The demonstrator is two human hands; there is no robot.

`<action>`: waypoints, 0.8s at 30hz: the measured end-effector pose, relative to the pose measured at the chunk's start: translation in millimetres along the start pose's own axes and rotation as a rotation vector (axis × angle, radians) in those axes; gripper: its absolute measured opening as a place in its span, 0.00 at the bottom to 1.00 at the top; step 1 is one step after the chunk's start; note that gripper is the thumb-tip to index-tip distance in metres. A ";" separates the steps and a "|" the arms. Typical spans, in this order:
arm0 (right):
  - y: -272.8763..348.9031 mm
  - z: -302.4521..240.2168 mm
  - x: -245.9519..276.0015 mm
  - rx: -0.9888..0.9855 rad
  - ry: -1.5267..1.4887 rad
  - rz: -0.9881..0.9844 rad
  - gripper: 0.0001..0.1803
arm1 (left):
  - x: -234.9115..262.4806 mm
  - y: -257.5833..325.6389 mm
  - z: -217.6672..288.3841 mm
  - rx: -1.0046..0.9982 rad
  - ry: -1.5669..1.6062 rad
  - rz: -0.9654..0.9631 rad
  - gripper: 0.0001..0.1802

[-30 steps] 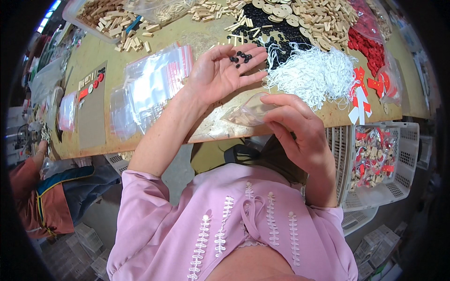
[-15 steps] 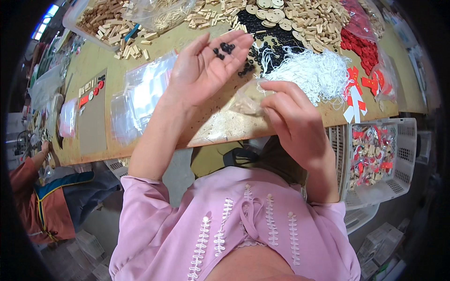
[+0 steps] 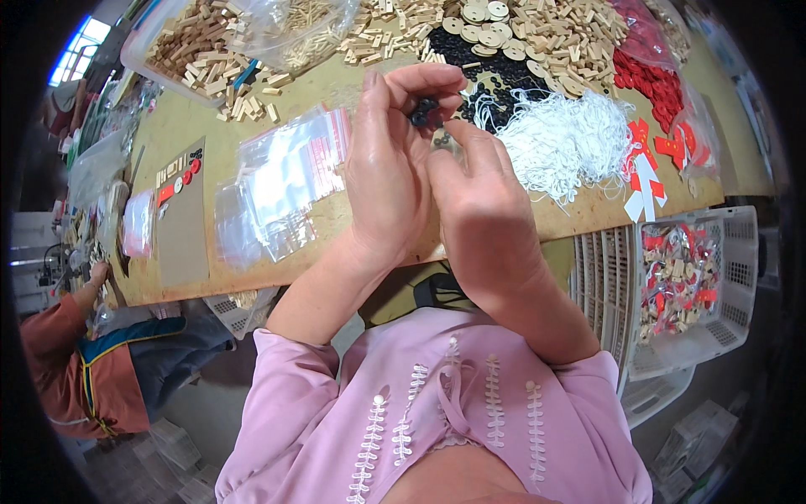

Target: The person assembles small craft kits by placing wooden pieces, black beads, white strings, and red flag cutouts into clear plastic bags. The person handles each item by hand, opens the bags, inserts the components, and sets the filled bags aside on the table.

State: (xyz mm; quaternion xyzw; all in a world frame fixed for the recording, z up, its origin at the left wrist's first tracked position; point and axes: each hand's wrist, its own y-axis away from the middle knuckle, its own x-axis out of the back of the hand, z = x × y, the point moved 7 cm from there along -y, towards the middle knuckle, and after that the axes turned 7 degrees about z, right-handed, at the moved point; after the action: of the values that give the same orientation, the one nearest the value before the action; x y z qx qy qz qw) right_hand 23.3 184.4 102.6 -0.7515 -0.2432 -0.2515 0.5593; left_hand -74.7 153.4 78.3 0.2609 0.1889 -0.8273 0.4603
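My left hand (image 3: 388, 168) is cupped, its fingers curled around several small black beads (image 3: 422, 112) in the palm. Close against it, my right hand (image 3: 485, 197) pinches a small clear plastic bag (image 3: 446, 143), mostly hidden by the fingers. The two hands meet over the table's near side. Just beyond them lies a spread of loose black beads (image 3: 501, 70). A tangled heap of white strings (image 3: 571, 147) sits to the right of my right hand.
Flat clear zip bags (image 3: 277, 193) lie left of my hands. Wooden blocks (image 3: 201, 50) fill a bin at the far left; wooden discs (image 3: 487, 34) and red pieces (image 3: 651, 88) lie farther back. A white crate (image 3: 722, 294) of filled bags stands right. A co-worker's sleeve (image 3: 54, 328) shows left.
My left palm, flat with the black beads on it, has curled up and moved right and down. My right hand has brought the plastic bag left, up to the beads.
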 end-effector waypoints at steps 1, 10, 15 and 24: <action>0.3 0.4 1.1 -0.004 -0.009 0.002 0.14 | -0.8 1.2 0.7 -0.016 -0.017 0.001 0.31; 4.0 8.6 4.4 -0.030 -0.071 0.027 0.08 | -4.4 3.5 -5.1 -0.013 -0.046 -0.069 0.32; 6.3 20.9 9.2 -0.052 -0.135 0.055 0.06 | -14.7 2.2 -5.2 -0.012 0.033 -0.059 0.26; 29.2 65.7 35.8 -0.224 -0.444 -0.028 0.07 | -25.3 -125.9 -57.3 -0.296 -0.979 -0.408 0.13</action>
State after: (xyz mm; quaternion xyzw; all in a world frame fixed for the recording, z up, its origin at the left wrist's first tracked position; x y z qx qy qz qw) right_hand 76.1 243.1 88.6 -0.8421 -0.3411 -0.1133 0.4020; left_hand -157.1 265.4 57.3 -0.2637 0.1140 -0.8891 0.3564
